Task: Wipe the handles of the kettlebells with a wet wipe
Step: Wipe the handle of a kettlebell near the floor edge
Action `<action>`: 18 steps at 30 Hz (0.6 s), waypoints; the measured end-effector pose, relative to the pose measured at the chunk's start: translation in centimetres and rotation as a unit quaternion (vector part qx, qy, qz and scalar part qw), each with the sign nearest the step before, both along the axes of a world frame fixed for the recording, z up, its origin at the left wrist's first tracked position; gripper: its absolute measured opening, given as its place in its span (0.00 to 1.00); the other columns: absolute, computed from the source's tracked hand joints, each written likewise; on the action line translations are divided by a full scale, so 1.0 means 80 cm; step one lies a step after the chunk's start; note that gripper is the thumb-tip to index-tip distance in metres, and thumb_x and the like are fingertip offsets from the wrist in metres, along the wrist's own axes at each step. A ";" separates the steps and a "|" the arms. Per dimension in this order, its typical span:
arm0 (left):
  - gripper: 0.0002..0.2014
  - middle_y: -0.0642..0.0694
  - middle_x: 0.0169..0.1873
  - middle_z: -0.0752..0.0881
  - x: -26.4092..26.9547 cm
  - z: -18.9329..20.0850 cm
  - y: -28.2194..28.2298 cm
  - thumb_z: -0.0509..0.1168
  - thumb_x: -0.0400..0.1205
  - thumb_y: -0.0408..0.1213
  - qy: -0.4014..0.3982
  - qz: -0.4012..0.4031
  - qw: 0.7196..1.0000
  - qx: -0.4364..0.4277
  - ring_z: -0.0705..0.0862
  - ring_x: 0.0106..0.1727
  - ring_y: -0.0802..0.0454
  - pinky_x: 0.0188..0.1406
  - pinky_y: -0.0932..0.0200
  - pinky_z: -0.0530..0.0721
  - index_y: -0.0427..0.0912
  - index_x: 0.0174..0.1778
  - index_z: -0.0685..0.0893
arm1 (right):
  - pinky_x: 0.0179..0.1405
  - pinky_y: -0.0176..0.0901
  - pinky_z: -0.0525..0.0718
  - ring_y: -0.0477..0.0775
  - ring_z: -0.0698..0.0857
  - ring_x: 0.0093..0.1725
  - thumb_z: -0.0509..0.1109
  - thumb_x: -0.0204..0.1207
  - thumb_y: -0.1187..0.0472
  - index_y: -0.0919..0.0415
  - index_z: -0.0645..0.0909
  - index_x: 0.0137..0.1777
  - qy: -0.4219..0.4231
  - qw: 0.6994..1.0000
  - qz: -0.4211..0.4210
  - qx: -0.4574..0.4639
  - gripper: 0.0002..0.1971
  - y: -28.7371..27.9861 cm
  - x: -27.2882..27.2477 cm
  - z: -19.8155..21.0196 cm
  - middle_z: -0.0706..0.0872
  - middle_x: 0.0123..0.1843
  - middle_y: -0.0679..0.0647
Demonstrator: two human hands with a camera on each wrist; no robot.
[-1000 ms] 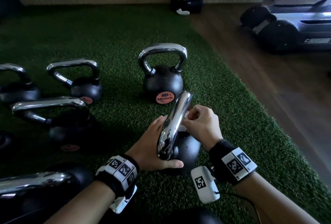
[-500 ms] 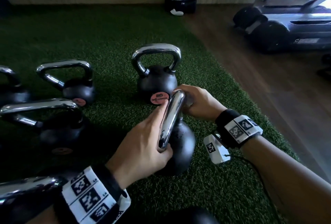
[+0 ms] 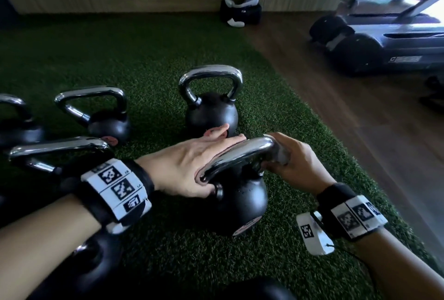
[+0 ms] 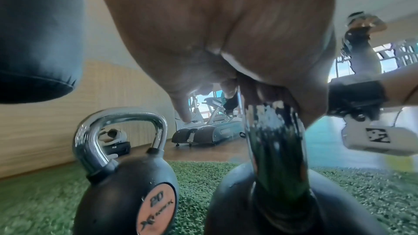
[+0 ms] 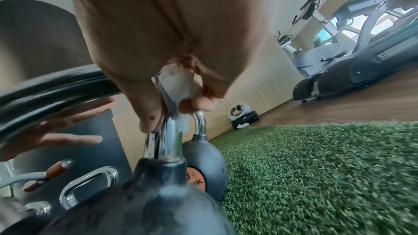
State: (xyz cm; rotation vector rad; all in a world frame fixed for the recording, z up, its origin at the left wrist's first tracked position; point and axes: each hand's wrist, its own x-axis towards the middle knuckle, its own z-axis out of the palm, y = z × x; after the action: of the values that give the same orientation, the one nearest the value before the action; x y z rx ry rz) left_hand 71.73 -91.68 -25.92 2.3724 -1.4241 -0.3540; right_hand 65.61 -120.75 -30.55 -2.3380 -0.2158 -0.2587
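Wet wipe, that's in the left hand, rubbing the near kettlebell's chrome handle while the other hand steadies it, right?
Not quite: the right hand holds the wet wipe on the handle, as the right wrist view shows. The left hand steadies it.

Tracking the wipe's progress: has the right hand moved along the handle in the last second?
Yes. The right hand slid from the handle's middle to its far-right bend.

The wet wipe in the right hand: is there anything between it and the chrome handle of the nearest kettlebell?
Nothing visible is between them. The right hand pinches the wet wipe directly against the right bend of the chrome handle. The left hand lies with straight fingers along the handle's far side, apart from the wipe.
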 end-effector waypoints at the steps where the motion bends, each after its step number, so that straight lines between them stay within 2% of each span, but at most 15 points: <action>1: 0.53 0.56 0.92 0.53 0.006 0.003 -0.001 0.71 0.76 0.57 -0.014 -0.011 1.000 0.013 0.39 0.91 0.59 0.92 0.46 0.53 0.62 0.91 0.44 | 0.48 0.18 0.76 0.28 0.86 0.49 0.87 0.67 0.64 0.48 0.85 0.68 -0.005 1.000 -0.005 0.007 0.29 -0.002 -0.009 -0.002 0.89 0.51 0.34; 4: 0.53 0.63 0.91 0.51 0.011 0.007 -0.005 0.75 0.78 0.49 -0.036 -0.019 0.998 0.038 0.40 0.92 0.58 0.91 0.46 0.56 0.61 0.91 0.45 | 0.48 0.14 0.75 0.24 0.85 0.49 0.87 0.66 0.67 0.52 0.85 0.69 -0.014 0.999 -0.020 0.035 0.31 -0.003 -0.023 -0.008 0.88 0.51 0.31; 6: 0.54 0.62 0.91 0.52 0.007 0.006 -0.006 0.76 0.78 0.47 -0.035 -0.009 0.999 0.034 0.40 0.91 0.61 0.91 0.45 0.59 0.66 0.90 0.43 | 0.45 0.15 0.75 0.24 0.85 0.47 0.87 0.66 0.67 0.52 0.85 0.69 -0.013 0.999 -0.015 0.033 0.31 -0.003 -0.022 -0.006 0.88 0.48 0.31; 8: 0.58 0.65 0.91 0.48 0.004 0.008 -0.003 0.79 0.76 0.51 -0.020 0.001 0.999 0.050 0.39 0.90 0.64 0.91 0.46 0.57 0.73 0.87 0.39 | 0.43 0.17 0.77 0.27 0.86 0.47 0.87 0.68 0.66 0.48 0.83 0.68 -0.004 1.000 0.010 0.024 0.30 -0.007 -0.019 0.000 0.88 0.48 0.34; 9: 0.60 0.68 0.90 0.45 0.003 0.010 0.000 0.80 0.74 0.57 0.000 0.006 0.998 0.065 0.39 0.90 0.66 0.92 0.48 0.54 0.76 0.86 0.37 | 0.42 0.20 0.79 0.31 0.87 0.47 0.86 0.69 0.65 0.46 0.83 0.68 0.001 0.999 0.028 0.021 0.28 -0.012 -0.018 0.004 0.89 0.49 0.37; 10: 0.61 0.70 0.89 0.43 0.004 0.013 0.002 0.79 0.71 0.64 0.035 0.019 0.997 0.067 0.40 0.89 0.69 0.91 0.51 0.53 0.78 0.85 0.36 | 0.41 0.25 0.83 0.36 0.89 0.47 0.84 0.72 0.64 0.47 0.83 0.68 0.009 0.999 0.047 0.026 0.26 -0.018 -0.019 0.008 0.90 0.50 0.39; 11: 0.60 0.71 0.89 0.45 0.009 0.016 0.005 0.77 0.70 0.69 0.087 0.041 0.994 0.045 0.45 0.89 0.70 0.89 0.53 0.55 0.78 0.85 0.38 | 0.40 0.35 0.87 0.41 0.89 0.46 0.81 0.74 0.62 0.47 0.83 0.69 0.027 0.997 0.065 0.040 0.24 -0.026 -0.018 0.011 0.91 0.51 0.42; 13: 0.48 0.69 0.88 0.57 0.031 0.019 0.004 0.68 0.74 0.71 0.198 0.106 0.972 -0.066 0.60 0.86 0.72 0.86 0.54 0.65 0.75 0.88 0.51 | 0.36 0.56 0.87 0.54 0.88 0.40 0.75 0.76 0.59 0.51 0.85 0.69 0.071 0.989 0.095 0.091 0.20 -0.044 -0.016 0.017 0.90 0.47 0.50; 14: 0.42 0.67 0.86 0.65 0.047 0.014 0.002 0.64 0.76 0.71 0.201 0.146 0.963 -0.108 0.66 0.84 0.70 0.84 0.53 0.69 0.72 0.87 0.60 | 0.34 0.61 0.84 0.64 0.86 0.39 0.75 0.76 0.57 0.53 0.86 0.67 0.084 0.985 0.101 0.114 0.18 -0.051 -0.013 0.018 0.89 0.45 0.55; 15: 0.39 0.64 0.84 0.71 0.066 0.005 -0.001 0.61 0.77 0.72 0.140 0.187 0.966 -0.113 0.71 0.82 0.67 0.84 0.50 0.72 0.67 0.85 0.67 | 0.35 0.65 0.84 0.69 0.86 0.39 0.77 0.77 0.54 0.52 0.87 0.65 0.089 0.983 0.096 0.132 0.17 -0.056 -0.008 0.019 0.89 0.45 0.57; 16: 0.39 0.60 0.82 0.74 0.088 -0.005 -0.005 0.60 0.76 0.73 0.042 0.217 0.972 -0.075 0.73 0.82 0.62 0.83 0.47 0.73 0.63 0.84 0.71 | 0.38 0.66 0.88 0.68 0.88 0.41 0.79 0.78 0.50 0.49 0.87 0.65 0.088 0.982 0.083 0.145 0.17 -0.059 0.001 0.020 0.91 0.47 0.55; 18: 0.40 0.52 0.83 0.73 0.127 -0.029 -0.021 0.62 0.76 0.69 -0.145 0.244 0.957 0.053 0.68 0.86 0.51 0.86 0.40 0.66 0.56 0.85 0.70 | 0.50 0.68 0.92 0.57 0.94 0.50 0.80 0.76 0.49 0.45 0.86 0.65 0.073 0.982 0.048 0.166 0.18 -0.061 0.027 0.025 0.94 0.56 0.50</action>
State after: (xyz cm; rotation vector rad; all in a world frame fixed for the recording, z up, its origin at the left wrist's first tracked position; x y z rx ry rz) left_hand 81.85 -93.36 -28.28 2.8449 -0.8848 0.0548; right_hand 67.77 -125.65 -28.57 -1.9999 -0.1966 -0.0687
